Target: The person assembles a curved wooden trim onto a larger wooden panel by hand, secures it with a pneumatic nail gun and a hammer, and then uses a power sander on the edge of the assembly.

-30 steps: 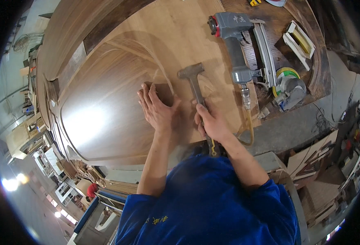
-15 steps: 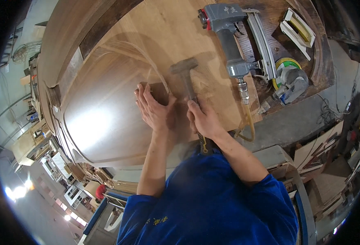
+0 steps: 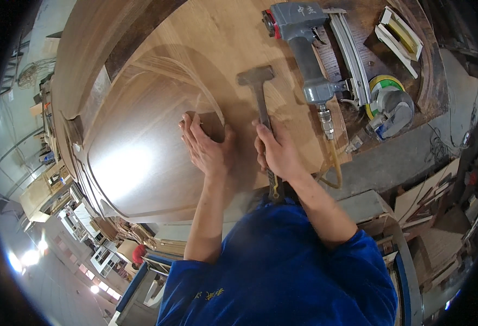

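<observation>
My right hand [image 3: 280,155] is closed round the handle of a hammer [image 3: 263,98]. The hammer's steel head points away from me, over a flat wooden board [image 3: 206,32]. My left hand [image 3: 210,149] rests on a curved, glossy brown wooden panel [image 3: 152,108], near the end of its raised curved edge. Its fingers are stretched and a little apart, with the thumb out to the right. A dark patch lies between thumb and fingers; I cannot tell whether it is only shadow.
A grey air nailer [image 3: 309,60] with a yellowish hose [image 3: 337,165] lies right of the hammer. Beyond it sit a round sander [image 3: 391,108] and a white-and-yellow frame-like piece [image 3: 399,41]. Wooden offcuts [image 3: 429,190] stand at lower right. A person in red [image 3: 139,254] is far off at lower left.
My right hand and the hammer have moved right and slightly away from my left hand, and the hammer head shows sharper. My left hand stays in nearly the same place on the panel.
</observation>
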{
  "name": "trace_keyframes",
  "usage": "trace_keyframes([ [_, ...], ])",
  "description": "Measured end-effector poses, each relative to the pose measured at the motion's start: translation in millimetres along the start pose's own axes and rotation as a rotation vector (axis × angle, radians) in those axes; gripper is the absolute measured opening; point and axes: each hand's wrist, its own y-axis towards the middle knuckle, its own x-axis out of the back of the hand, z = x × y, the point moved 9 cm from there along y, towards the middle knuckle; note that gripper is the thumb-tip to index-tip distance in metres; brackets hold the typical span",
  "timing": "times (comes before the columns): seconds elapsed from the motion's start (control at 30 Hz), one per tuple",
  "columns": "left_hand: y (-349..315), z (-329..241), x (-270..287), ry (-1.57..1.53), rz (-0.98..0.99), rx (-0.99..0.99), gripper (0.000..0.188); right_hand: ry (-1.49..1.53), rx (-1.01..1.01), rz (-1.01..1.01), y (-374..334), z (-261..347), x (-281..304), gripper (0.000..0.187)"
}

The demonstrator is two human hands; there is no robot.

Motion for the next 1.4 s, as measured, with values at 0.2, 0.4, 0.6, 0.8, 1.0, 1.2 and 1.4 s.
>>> trace_keyframes([
  [0.2, -0.1, -9.5, 6.0, -0.019, 0.011, -0.007, 0.078, -0.850, 0.728, -0.314, 16.6, 122.4, 1.2, 0.029],
  [0.4, 6.0, -12.7, 4.4, -0.128, 0.097, 0.031, 0.085, -0.721, 0.970, -0.168, -23.4, 82.1, -41.3, 0.033],
  [0.6, 12.2, 0.8, -0.5, -0.070, 0.183, -0.039, 0.089, -0.759, 0.565, -0.176, 0.7, 31.9, -55.0, 0.040],
  [0.8, 40.1, 9.2, 23.7, 0.005, 0.161, -0.727, 0.061, -0.771, 0.510, -0.139, 3.8, 22.8, -55.3, 0.045],
  [1.0, 77.6, -30.7, -14.6, -0.092, 0.394, -1.303, 0.039, -0.926, 0.493, -0.213, 0.7, 17.8, -61.5, 0.048],
  [1.2, 82.7, -32.6, -24.5, -0.343, 0.379, -1.308, 0.023, -0.839, 0.510, -0.306, 1.0, 2.0, -63.1, 0.045],
  [1.4, 82.9, -28.8, -19.6, -0.340, 0.363, -1.338, 0.020, -0.757, 0.619, -0.285, 0.3, 18.2, -72.1, 0.044],
])
